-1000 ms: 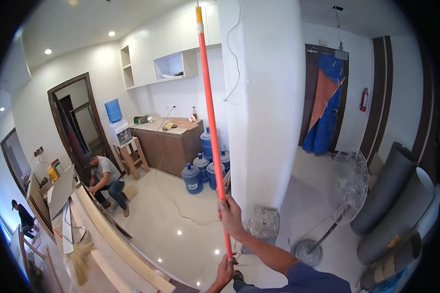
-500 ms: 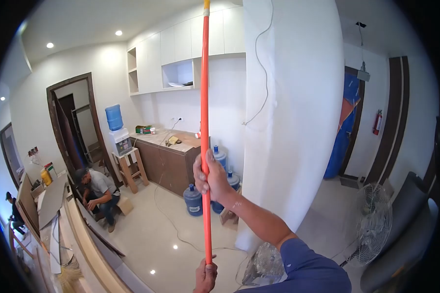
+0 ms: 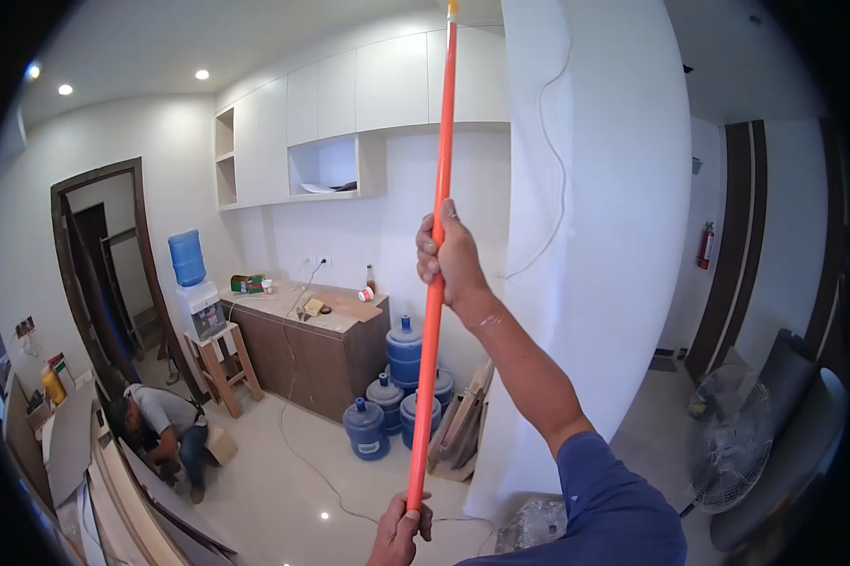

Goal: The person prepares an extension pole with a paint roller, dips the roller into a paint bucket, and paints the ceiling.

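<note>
A long red pole [image 3: 431, 349] with a yellow part at its top runs from low in the view up to the upper edge. Wrapped round its upper-middle part is my right hand [image 3: 455, 253], the arm raised in a blue sleeve. Lower down, my left hand [image 3: 401, 530] grips the pole near its bottom end. The pole's far end lies out of view. Behind it are white wall cabinets [image 3: 387, 83] and a white column [image 3: 604, 189] with a loose wire on it.
A co-worker [image 3: 166, 424] crouches at the left beside long boards [image 3: 114, 481]. Blue water bottles [image 3: 366, 429] stand by the brown counter [image 3: 302, 358]. At the right are a stand fan [image 3: 732, 439] and dark rolls [image 3: 774, 472]. A cable [image 3: 316, 467] crosses the floor.
My right hand has moved up with the pole, which now leans to the right at its top. The view has shifted, and the co-worker bends lower.
</note>
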Demonstrator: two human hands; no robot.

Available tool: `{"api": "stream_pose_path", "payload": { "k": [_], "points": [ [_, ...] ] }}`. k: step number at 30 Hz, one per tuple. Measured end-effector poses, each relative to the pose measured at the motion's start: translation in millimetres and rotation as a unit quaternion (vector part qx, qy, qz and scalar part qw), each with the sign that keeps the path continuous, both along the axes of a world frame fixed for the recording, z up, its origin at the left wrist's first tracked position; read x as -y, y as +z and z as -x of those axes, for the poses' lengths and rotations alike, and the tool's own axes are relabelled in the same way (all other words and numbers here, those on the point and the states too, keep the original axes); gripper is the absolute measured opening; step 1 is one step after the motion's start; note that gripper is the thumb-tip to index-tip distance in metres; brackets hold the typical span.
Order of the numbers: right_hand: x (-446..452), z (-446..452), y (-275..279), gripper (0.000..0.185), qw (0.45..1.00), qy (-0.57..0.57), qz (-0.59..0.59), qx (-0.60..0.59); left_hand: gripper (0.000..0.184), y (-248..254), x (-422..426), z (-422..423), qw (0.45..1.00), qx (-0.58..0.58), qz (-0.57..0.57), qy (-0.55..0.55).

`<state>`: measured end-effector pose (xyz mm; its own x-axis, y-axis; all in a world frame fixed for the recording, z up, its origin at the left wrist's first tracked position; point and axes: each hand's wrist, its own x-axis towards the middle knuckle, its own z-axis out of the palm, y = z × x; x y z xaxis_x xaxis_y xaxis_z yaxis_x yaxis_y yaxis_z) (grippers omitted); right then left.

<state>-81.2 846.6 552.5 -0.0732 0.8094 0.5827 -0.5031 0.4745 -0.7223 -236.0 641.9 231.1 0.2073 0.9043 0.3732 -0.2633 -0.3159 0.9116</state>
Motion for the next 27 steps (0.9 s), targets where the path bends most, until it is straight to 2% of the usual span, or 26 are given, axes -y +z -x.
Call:
{"api": "stream_pose_path", "payload": {
  "k": [3,7,10,14,18,21,24,27],
  "points": [
    [-18,16,23,0.046,1.0,-0.02,-0.005,-0.015,0.036,37,-39,31,0.996,0.038,0.045,-0.068],
    [-37,23,52,0.046,0.999,-0.049,-0.019,-0.009,0.029,60,-76,53,0.986,0.066,0.075,-0.134],
    [-45,25,60,0.045,0.997,-0.07,-0.026,-0.004,0.029,68,-84,51,0.994,0.038,0.038,-0.098],
    [-47,27,67,0.043,0.996,-0.089,-0.025,-0.01,0.041,73,-92,42,0.998,-0.023,-0.029,-0.045],
    [-54,17,71,0.046,0.992,-0.11,-0.048,0.022,0.041,68,-104,28,0.997,-0.028,-0.042,-0.058],
    [-64,6,73,0.046,0.993,-0.107,-0.035,0.022,0.043,81,-110,17,0.996,-0.044,-0.068,-0.024],
    [-79,-8,79,0.046,0.993,-0.11,-0.03,0.021,0.043,81,-123,7,0.996,-0.063,-0.008,-0.064],
    [-111,-31,88,0.046,0.995,-0.097,-0.035,0.008,0.046,108,-139,-8,0.995,-0.077,-0.039,-0.055]
  ]
}}
